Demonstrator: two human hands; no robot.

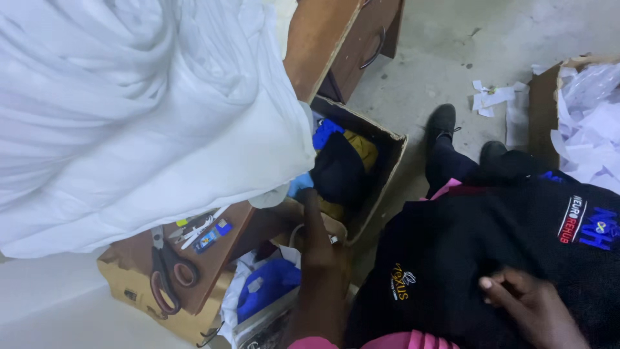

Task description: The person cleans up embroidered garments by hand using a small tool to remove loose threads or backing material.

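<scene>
— What was in front of you?

— A heap of white cloth on the table, then a black top across my lap, then the box on the floor by my feet.

— And your hands?

— My left hand was down in the box, at the dark cloth; I couldn't tell how its fingers stood (the cloth hid them). My right hand lay on the top, fingers bent; pinching or just resting, I couldn't tell.

— So which step?

— Reaching into the box, I'd judge, with the top steadied. Any lift would have called for a firm hold on that cloth, clear of the rim. The scissors lay untouched, well apart.
</scene>
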